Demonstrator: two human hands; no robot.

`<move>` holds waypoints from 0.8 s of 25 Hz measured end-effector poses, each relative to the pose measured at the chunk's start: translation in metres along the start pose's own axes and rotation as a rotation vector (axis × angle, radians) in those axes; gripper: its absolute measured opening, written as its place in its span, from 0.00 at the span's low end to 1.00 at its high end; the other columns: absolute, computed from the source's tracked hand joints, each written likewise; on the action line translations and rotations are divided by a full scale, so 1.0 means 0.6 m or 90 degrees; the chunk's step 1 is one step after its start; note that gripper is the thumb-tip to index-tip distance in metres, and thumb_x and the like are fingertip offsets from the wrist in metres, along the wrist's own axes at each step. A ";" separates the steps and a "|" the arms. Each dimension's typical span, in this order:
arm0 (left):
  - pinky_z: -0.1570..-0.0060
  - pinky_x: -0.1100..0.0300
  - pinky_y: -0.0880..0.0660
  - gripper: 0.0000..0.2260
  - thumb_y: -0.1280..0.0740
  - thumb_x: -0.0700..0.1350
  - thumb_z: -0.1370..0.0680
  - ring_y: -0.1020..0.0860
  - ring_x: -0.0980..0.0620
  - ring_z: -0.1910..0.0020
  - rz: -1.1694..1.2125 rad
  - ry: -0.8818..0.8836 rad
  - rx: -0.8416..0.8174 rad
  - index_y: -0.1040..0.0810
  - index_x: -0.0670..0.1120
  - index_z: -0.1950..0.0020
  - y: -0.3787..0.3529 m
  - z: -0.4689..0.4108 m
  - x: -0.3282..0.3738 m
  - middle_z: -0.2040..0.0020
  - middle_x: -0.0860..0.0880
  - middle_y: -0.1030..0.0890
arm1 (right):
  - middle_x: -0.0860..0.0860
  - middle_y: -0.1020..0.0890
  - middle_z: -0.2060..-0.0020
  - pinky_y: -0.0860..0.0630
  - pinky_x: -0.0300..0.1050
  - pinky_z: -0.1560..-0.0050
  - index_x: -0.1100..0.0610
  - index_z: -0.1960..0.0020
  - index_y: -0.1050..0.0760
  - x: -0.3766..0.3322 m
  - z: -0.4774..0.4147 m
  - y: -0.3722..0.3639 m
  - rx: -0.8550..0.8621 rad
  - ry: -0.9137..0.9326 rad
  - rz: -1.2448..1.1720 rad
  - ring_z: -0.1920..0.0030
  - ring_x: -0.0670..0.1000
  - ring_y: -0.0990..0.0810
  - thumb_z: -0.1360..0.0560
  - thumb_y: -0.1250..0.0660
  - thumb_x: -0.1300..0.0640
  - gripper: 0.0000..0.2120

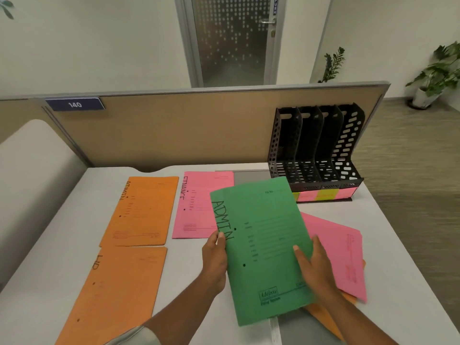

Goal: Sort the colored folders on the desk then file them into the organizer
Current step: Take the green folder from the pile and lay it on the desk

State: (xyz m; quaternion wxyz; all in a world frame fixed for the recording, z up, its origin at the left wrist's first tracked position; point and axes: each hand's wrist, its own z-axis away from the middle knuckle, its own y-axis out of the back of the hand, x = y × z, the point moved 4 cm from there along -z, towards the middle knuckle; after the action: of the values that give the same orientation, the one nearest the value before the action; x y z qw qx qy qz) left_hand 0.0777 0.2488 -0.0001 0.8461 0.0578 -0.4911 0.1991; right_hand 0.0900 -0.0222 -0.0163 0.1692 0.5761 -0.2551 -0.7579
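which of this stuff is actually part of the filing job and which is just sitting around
Part of the job:
- green folder, gripped by left hand and right hand
- upper orange folder; lower orange folder
- pink FINANCE folder; pink folder on the right pile
- black organizer

Just lying about:
- potted plant
- door
- 140 plate
- grey desk mat

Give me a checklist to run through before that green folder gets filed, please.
1. Grip on the green folder by left hand and right hand: ok.
2. Its label reads ADMIN: ok.
3. Slots of the organizer look free: ok.
4. Writing on the coloured tags along its front: cannot tell, blurred.
5. The pink folder at the right sorted: not ok, it lies skewed over orange ones.
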 end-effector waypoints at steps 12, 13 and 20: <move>0.54 0.49 0.16 0.11 0.35 0.47 0.14 0.12 0.42 0.51 -0.027 0.054 0.079 0.14 0.46 0.43 0.281 -0.117 0.080 0.49 0.45 0.10 | 0.55 0.12 0.51 0.16 0.62 0.49 0.57 0.43 0.20 -0.128 0.029 -0.212 -0.161 -0.160 -0.320 0.54 0.59 0.12 0.19 0.34 0.64 0.08; 0.57 0.51 0.17 0.10 0.35 0.46 0.14 0.12 0.42 0.52 -0.047 0.071 0.066 0.15 0.44 0.42 0.303 -0.127 0.083 0.50 0.44 0.10 | 0.55 0.12 0.51 0.16 0.62 0.49 0.57 0.43 0.20 -0.138 0.025 -0.237 -0.150 -0.162 -0.319 0.54 0.58 0.12 0.19 0.34 0.64 0.08; 0.61 0.53 0.22 0.08 0.36 0.36 0.15 0.16 0.43 0.56 -0.133 0.152 0.096 0.18 0.44 0.41 0.464 -0.185 0.094 0.52 0.43 0.13 | 0.52 0.14 0.51 0.18 0.44 0.58 0.55 0.45 0.20 -0.253 -0.001 -0.394 -0.107 -0.151 -0.298 0.54 0.52 0.14 0.19 0.35 0.65 0.08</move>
State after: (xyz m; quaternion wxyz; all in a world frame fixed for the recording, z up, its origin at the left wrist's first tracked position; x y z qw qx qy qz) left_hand 0.0825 0.5514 -0.0356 0.9077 0.1481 -0.3620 0.1517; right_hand 0.1416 0.2531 -0.0344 0.0055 0.5106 -0.0693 -0.8570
